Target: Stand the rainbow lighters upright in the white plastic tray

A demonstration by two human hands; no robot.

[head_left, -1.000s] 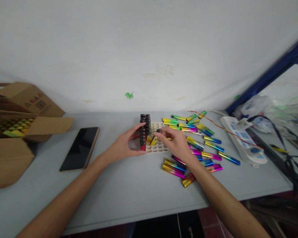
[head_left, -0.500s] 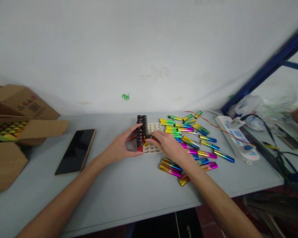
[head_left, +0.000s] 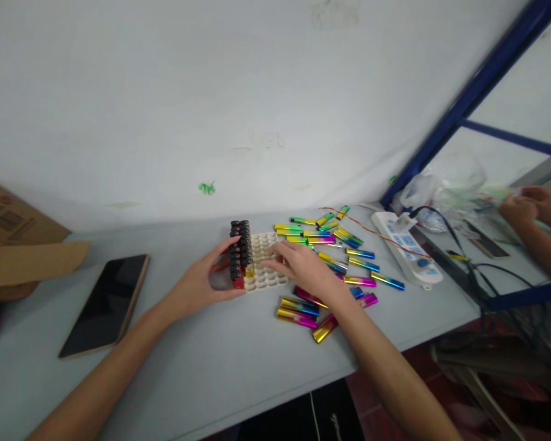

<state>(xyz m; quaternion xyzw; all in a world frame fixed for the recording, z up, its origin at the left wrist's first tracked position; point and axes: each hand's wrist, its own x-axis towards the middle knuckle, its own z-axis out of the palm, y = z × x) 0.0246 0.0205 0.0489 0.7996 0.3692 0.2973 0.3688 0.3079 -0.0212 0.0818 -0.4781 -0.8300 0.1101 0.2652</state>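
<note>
Partly, black-topped lighters point(head_left: 245, 239) fill the tray point(head_left: 265, 278)

The grey table point(head_left: 220, 361) bears tray point(head_left: 264, 281), lighters point(head_left: 333, 263), phone point(head_left: 105, 306).

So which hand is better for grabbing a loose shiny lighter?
Probably the right hand: it's close to the loose lighters and seems to hold nothing. The left hand looks busy, clasping the black-topped lighters at the white tray's left end.
</note>
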